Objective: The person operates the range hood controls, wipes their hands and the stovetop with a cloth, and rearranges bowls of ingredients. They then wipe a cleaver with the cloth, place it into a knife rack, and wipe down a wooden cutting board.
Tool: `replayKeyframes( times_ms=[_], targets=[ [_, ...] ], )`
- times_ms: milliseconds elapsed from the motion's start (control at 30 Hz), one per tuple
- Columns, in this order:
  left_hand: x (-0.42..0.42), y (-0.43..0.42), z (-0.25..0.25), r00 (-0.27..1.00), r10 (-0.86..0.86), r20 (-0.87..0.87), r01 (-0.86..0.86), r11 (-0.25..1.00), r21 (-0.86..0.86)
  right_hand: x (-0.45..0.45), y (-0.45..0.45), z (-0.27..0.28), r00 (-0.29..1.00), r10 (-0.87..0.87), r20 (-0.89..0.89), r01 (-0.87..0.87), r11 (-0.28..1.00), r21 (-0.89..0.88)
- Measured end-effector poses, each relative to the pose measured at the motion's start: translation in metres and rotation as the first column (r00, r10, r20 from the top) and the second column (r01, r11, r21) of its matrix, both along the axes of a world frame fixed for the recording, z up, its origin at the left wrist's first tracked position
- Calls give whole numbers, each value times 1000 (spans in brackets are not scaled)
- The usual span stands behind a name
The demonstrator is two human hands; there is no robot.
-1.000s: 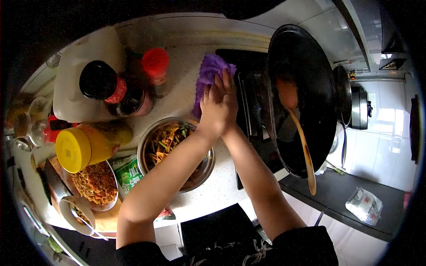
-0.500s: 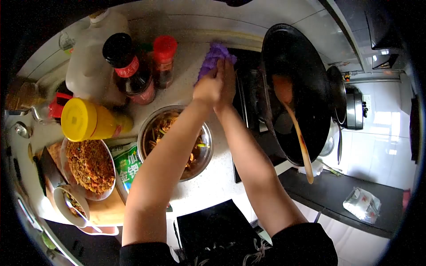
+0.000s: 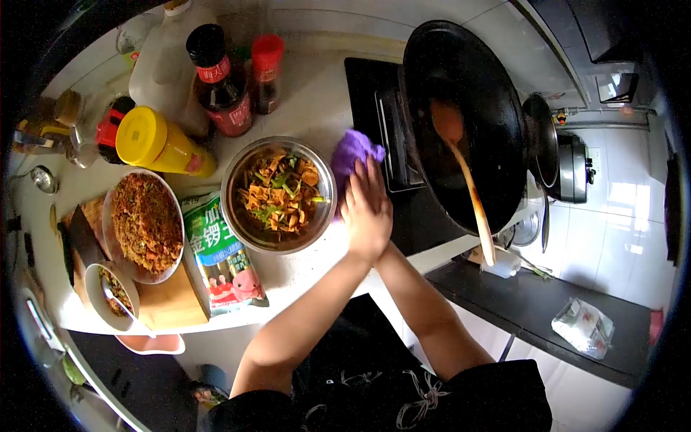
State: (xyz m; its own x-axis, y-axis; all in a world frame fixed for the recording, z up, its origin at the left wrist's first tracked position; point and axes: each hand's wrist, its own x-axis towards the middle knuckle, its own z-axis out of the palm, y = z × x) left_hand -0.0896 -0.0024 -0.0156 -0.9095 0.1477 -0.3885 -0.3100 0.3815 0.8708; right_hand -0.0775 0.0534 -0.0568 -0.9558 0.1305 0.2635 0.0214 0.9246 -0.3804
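Two hands point(image 3: 368, 216) overlap, fingers extended onto a purple cloth point(image 3: 355, 148) at the frame's centre; whether they grip it is unclear. Just left, a metal bowl point(image 3: 317, 225) of food; upper right, a black wok point(image 3: 493, 115).

Behind the bowl point(image 3: 317, 225), a bare lane of counter point(image 3: 309, 93) runs between the red-capped bottle point(image 3: 267, 75) and the stove point(image 3: 366, 90). The cloth point(image 3: 352, 149) occupies the gap between bowl and stove. On the right, the wok point(image 3: 489, 108) obstructs access; the spatula handle point(image 3: 475, 204) projects past its near rim.
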Motion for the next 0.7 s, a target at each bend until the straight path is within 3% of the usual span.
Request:
replayKeyframes(
  times_ms=[67, 100, 133, 200, 233, 267, 333, 367, 467, 600, 633, 700],
  targets=[
    [38, 1, -7, 964, -97, -246, 59, 986, -157, 37, -4, 6, 1000, -10, 28, 11, 1000, -24],
    [57, 1, -9, 976, -123, -182, 95, 983, -160, 53, -7, 7, 999, -15, 38, 16, 999, -33],
    [69, -12, 4, 971, -66, -229, 62, 998, -23, 64, -9, 9, 999, -16, 37, 18, 999, -39],
    [96, -18, -19, 955, -12, -297, 45, 993, 107, 72, -16, 6, 1000, -4, -23, 4, 1000, -29],
    [87, -20, -10, 945, -7, -326, 31, 997, 67, 64, -16, 6, 997, 14, -75, -15, 1000, -12],
    [80, -23, -1, 987, -4, -161, 16, 997, 74, 53, -15, 4, 990, 33, -136, -32, 999, 13],
    [62, -15, -9, 985, 30, -169, -33, 999, -15, 27, -10, 1, 963, 84, -258, -65, 995, 79],
    [47, -12, -13, 985, 70, -158, -67, 998, 20, 12, -9, -2, 945, 112, -309, -78, 990, 122],
    [17, -6, -15, 970, 169, -174, -171, 985, 5, -13, -3, -20, 957, 121, -263, -63, 974, 218],
    [49, 2, -23, 925, 204, -321, -220, 975, -14, 15, -2, 8, 991, 131, -8, -131, 990, -48],
    [65, 9, -29, 899, 230, -372, -257, 966, -24, 24, -4, 3, 976, 213, 35, -188, 920, -345],
    [90, 22, -34, 887, 196, -418, -261, 959, -106, 53, 9, 13, 935, 333, -118, -325, 942, 83]
  ],
)
